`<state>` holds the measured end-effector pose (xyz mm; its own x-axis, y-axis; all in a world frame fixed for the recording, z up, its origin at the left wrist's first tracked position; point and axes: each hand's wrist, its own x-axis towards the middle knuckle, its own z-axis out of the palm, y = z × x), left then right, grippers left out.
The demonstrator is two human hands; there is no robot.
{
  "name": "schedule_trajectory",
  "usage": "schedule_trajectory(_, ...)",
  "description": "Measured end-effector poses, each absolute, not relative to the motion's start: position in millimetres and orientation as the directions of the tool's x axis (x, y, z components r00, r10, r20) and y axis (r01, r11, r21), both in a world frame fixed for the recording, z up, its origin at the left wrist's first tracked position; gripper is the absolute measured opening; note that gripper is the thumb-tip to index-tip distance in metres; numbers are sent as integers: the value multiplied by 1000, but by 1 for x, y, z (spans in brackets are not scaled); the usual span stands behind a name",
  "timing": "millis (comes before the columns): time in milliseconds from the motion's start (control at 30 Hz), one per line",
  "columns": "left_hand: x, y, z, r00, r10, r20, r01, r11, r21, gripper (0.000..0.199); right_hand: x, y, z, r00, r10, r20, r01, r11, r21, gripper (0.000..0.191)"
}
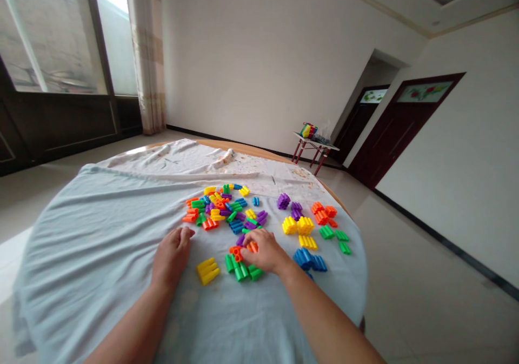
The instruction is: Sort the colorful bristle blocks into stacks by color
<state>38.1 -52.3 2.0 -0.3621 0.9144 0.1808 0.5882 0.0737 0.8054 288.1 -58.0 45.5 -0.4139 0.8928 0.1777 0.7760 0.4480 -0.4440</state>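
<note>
My right hand (pixel 263 250) reaches into the near side of the toy pieces, its fingers closed on an orange plastic building block (pixel 252 246). Another orange block (pixel 235 253) lies by the fingertips, over green blocks (pixel 240 271). My left hand (pixel 173 251) rests on the cloth to the left, fingers curled together, with nothing visible in them. A yellow block (pixel 208 271) of joined tubes sits between the two hands. Beyond them spreads a mixed heap of blocks (pixel 219 204) in orange, green, blue, yellow and purple.
To the right lie groups by colour: purple blocks (pixel 284 201), yellow blocks (pixel 305 225), orange blocks (pixel 323 212), green blocks (pixel 326 232) and blue blocks (pixel 303 258). A pale blue cloth (pixel 97 234) covers the round table. A small side table (pixel 316 143) stands by the far wall.
</note>
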Motion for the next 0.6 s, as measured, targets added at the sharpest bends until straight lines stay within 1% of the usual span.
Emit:
schedule_trajectory(100,39,-52,3,-365,913,183,598,80,797,46,275,-65,40,-350,907,233,823,417,-386,29)
schedule_trajectory(200,39,-52,4,-359,916,180,615,87,784,45,268,-69,35,-371,901,227,829,431,-357,25)
schedule_trajectory(300,38,-51,4,-357,917,176,627,96,773,46,273,-74,36,-422,877,231,780,481,-401,19)
schedule_trajectory(367,38,-51,5,-359,917,173,633,103,767,46,279,-78,39,-441,858,262,744,513,-428,19)
schedule_trajectory(433,38,-50,5,-361,917,167,640,114,760,46,286,-83,40,-438,848,297,733,528,-429,18)
schedule_trajectory(533,38,-51,4,-360,920,158,655,128,745,47,293,-87,37,-464,834,299,717,552,-426,20)
schedule_trajectory(600,37,-50,4,-351,923,156,672,133,729,49,296,-88,33,-481,828,289,695,561,-450,22)
